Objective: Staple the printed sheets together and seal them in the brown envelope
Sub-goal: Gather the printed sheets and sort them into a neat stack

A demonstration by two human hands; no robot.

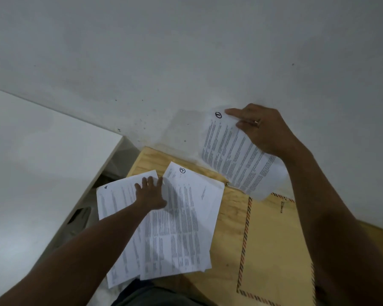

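Observation:
Several printed sheets (177, 228) lie fanned out on a small wooden table (228, 219); one is marked 3, another 4. My left hand (149, 193) presses flat on them with straight fingers. My right hand (261, 129) holds another printed sheet (234, 155), marked 1, lifted above the table's far right part. A brown envelope (276, 246) with a red and blue striped border lies on the table's right side, partly under my right forearm. A small metal item (228, 184) shows at the table's back edge, mostly hidden by the lifted sheet.
A white wall rises just behind the table. A white cabinet top (38, 155) stands to the left, with a dark gap (82, 215) between it and the table. My lap shows at the bottom edge.

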